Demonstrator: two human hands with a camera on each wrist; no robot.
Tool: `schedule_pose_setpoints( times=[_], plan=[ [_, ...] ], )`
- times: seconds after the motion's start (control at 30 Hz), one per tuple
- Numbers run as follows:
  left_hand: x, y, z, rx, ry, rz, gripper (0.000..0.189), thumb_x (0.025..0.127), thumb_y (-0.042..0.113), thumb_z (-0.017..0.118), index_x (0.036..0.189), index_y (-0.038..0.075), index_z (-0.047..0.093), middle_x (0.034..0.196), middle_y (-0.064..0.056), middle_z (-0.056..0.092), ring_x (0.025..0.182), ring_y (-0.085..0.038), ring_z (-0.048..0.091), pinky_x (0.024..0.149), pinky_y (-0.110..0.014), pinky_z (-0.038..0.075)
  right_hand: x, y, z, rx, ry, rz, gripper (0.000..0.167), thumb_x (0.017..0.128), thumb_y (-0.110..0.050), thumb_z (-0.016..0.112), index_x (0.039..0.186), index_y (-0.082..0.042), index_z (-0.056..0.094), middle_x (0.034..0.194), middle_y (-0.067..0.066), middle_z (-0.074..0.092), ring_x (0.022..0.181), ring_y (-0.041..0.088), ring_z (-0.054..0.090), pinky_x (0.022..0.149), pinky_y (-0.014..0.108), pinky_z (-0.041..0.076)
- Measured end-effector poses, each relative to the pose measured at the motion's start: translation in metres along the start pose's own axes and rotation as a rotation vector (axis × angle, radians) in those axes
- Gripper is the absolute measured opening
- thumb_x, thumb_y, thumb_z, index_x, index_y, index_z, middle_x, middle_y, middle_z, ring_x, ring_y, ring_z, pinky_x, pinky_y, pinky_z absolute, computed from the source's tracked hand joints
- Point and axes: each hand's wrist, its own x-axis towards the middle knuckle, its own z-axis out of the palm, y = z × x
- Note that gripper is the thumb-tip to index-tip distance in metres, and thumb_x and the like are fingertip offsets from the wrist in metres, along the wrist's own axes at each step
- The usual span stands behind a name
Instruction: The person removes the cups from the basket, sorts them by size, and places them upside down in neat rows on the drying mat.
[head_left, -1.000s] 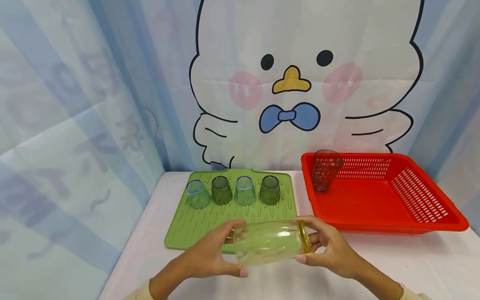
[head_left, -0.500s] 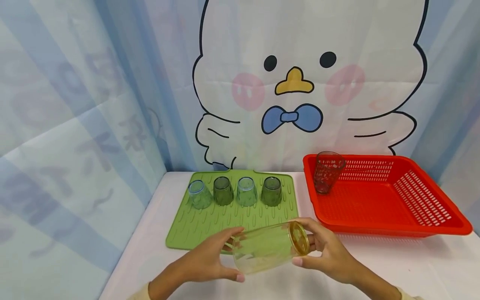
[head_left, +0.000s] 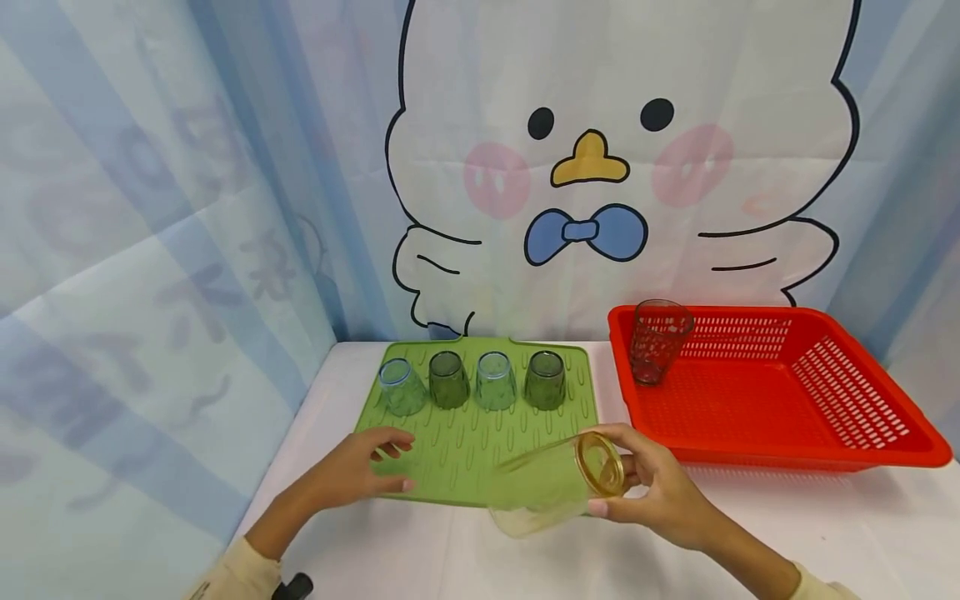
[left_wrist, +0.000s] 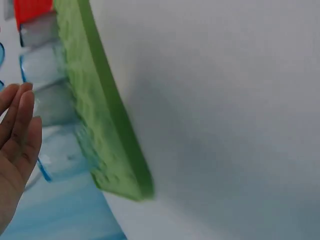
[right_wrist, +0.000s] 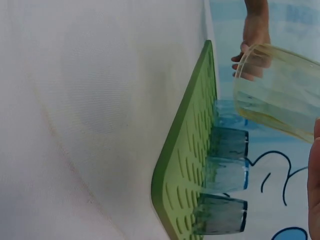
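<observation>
My right hand (head_left: 652, 487) grips a yellow-tinted drinking glass (head_left: 540, 483) near its thick base. The glass lies tilted on its side in the air, over the front edge of the green drying mat (head_left: 442, 454). Its open mouth points left and down; the right wrist view shows that rim of the glass (right_wrist: 280, 92) up close. Apart from the glass, my left hand (head_left: 352, 471) hovers at the mat's front left with fingers loosely bent and nothing held. In the left wrist view the left hand (left_wrist: 17, 150) enters at the left edge.
Along the mat's back stand several upturned glasses, alternating bluish (head_left: 402, 389) and dark grey (head_left: 544, 382). A red perforated basket (head_left: 750, 408) at the right has a dark clear glass (head_left: 658, 346) leaning in its back left corner. Printed curtains (head_left: 360, 208) hang behind.
My left hand has let go of the yellow glass and drawn away to the left. In my right hand the glass has turned, its base swinging toward the camera.
</observation>
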Motion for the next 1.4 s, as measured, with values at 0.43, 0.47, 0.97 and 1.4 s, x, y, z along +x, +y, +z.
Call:
schedule_pose_setpoints(
  times=[0.43, 0.47, 0.97, 1.4],
  plan=[
    [-0.006, -0.062, -0.023, 0.13, 0.04, -0.028, 0.053, 0.085, 0.034, 0.081, 0.123, 0.0, 0.064, 0.115, -0.011, 0.066, 0.098, -0.024, 0.062, 0.081, -0.035, 0.053, 0.02, 0.002, 0.003, 0.011, -0.013, 0.133, 0.058, 0.082, -0.003, 0.079, 0.134, -0.001, 0.053, 0.089, 0.008, 0.074, 0.069, 0.014, 0.07, 0.058, 0.033, 0.058],
    [-0.007, -0.064, -0.024, 0.133, 0.032, -0.034, 0.053, 0.085, 0.034, 0.081, 0.122, 0.0, 0.064, 0.114, -0.01, 0.066, 0.098, -0.023, 0.061, 0.082, -0.035, 0.053, 0.023, 0.003, 0.005, 0.017, -0.018, 0.148, 0.058, 0.083, -0.003, 0.079, 0.134, 0.0, 0.053, 0.089, 0.008, 0.074, 0.07, 0.014, 0.071, 0.059, 0.034, 0.059],
    [-0.005, -0.078, -0.03, 0.155, -0.034, -0.098, 0.06, 0.083, 0.036, 0.082, 0.126, 0.0, 0.063, 0.116, -0.01, 0.061, 0.1, -0.021, 0.056, 0.087, -0.04, 0.049, 0.075, 0.002, 0.033, -0.103, -0.066, 0.156, 0.058, 0.08, -0.021, 0.086, 0.132, -0.02, 0.061, 0.104, 0.007, 0.068, 0.065, 0.013, 0.063, 0.054, 0.028, 0.053],
    [-0.004, -0.077, -0.028, 0.158, -0.036, -0.14, 0.06, 0.082, 0.033, 0.083, 0.127, -0.001, 0.063, 0.114, -0.009, 0.059, 0.102, -0.021, 0.055, 0.088, -0.04, 0.049, 0.135, 0.011, 0.073, -0.21, -0.075, 0.17, 0.066, 0.077, -0.038, 0.087, 0.137, -0.025, 0.06, 0.103, -0.003, 0.068, 0.062, 0.015, 0.061, 0.054, 0.031, 0.052]
  ],
)
